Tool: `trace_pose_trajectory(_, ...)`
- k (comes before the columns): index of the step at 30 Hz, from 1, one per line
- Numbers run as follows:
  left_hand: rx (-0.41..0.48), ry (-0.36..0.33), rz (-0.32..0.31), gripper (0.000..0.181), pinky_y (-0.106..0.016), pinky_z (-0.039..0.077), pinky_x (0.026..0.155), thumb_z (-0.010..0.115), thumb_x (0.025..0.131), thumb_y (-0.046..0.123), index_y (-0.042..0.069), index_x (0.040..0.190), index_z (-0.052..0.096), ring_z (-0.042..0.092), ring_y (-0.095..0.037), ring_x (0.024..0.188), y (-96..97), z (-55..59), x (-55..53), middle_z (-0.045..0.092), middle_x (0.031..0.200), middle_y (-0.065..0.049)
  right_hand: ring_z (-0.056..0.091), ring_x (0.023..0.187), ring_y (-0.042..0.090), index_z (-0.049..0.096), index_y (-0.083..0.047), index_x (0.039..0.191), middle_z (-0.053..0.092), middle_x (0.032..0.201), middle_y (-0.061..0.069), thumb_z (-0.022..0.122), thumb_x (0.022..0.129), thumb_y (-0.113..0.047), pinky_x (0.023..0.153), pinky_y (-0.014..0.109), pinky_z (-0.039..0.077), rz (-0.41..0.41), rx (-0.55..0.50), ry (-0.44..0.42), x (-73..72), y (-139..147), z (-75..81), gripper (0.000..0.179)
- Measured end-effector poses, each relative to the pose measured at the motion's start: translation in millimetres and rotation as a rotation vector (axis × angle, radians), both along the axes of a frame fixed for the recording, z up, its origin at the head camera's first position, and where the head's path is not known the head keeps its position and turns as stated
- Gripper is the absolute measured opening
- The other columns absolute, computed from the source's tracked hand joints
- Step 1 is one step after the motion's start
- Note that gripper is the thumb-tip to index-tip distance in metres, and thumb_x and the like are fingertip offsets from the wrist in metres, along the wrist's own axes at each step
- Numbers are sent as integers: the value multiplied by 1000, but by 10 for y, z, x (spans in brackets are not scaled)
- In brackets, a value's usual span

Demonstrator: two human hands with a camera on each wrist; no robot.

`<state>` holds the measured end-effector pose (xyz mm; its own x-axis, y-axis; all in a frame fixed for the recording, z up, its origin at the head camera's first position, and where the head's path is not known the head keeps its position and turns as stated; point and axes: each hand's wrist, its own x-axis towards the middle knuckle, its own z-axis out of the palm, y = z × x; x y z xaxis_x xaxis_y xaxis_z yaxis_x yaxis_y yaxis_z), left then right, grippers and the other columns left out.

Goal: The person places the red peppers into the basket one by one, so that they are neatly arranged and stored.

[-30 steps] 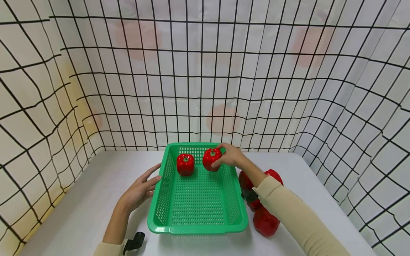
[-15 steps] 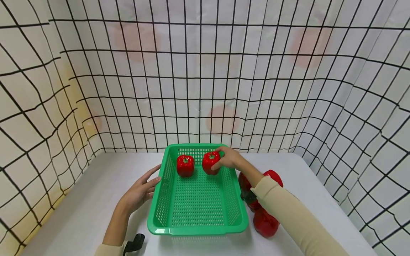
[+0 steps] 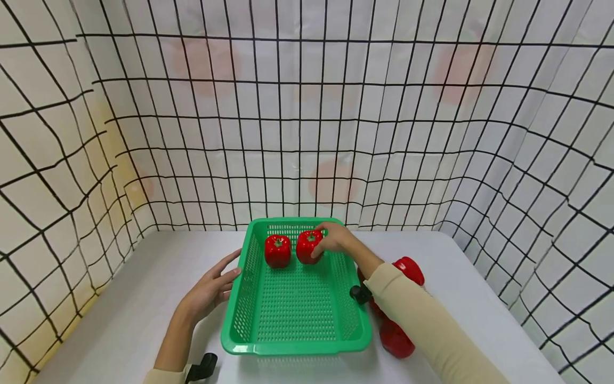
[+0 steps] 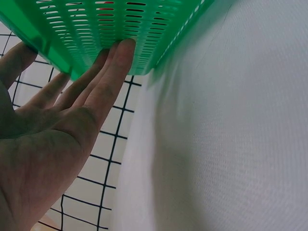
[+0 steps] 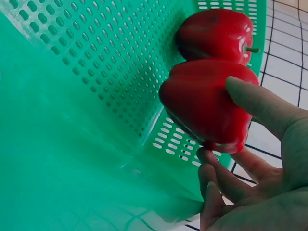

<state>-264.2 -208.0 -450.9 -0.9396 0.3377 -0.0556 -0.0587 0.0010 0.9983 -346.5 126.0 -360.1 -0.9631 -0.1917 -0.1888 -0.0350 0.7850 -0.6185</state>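
A green perforated basket (image 3: 296, 348) stands on the white table. At its far end my right hand (image 3: 336, 238) grips a red bell pepper (image 3: 307, 246) between thumb and fingers; the right wrist view shows my thumb on the side of this bell pepper (image 5: 204, 103). Just left of it in the basket sits another red bell pepper (image 3: 277, 252), its green stem up. My left hand (image 3: 207, 290) lies along the basket's left side with fingers extended. From below, the left wrist view shows the straight fingertips (image 4: 126, 48) against the slotted basket wall (image 4: 96, 24).
More red bell peppers (image 3: 397, 341) lie on the table right of the basket, partly hidden under my right sleeve (image 3: 417, 320). A black grid over white sheeting (image 3: 331, 133) encloses the back and both sides of the table (image 3: 144, 298).
My right hand has brought its bell pepper lower and leftward, closer to the other one in the basket. The left hand has stayed at the basket's side.
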Motion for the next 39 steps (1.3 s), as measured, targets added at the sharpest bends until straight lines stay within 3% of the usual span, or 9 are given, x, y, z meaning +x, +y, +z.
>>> trace_pose_trajectory(9,-6,2,6,64,-41,60,92,55,106,30,27,162,24,70,-32,114,33,0,-3,56,140,-25,48,136,39,53,-13,146,46,154,17,88,77,-18,105,54,50,10,108,12,-19,7,-26,77)
trace_pose_trajectory(15,-11,14,-19,64,-40,60,93,53,107,29,25,163,21,70,-32,116,23,-5,8,55,141,-27,48,137,40,54,-15,144,48,153,15,89,76,-26,111,59,41,13,183,7,-29,-17,-33,77)
trace_pose_trajectory(32,-1,19,-27,65,-40,60,93,52,107,29,24,163,20,70,-32,116,2,-2,7,54,142,-27,46,139,36,55,-17,143,53,150,9,89,76,-27,116,63,28,-35,232,11,-25,-122,-60,76)
trace_pose_trajectory(39,-11,5,-2,64,-40,60,93,53,106,31,26,162,22,70,-32,116,9,-7,8,55,142,-25,44,139,39,55,-18,143,55,147,10,90,75,-27,118,64,22,-29,232,2,-13,-126,-67,77)
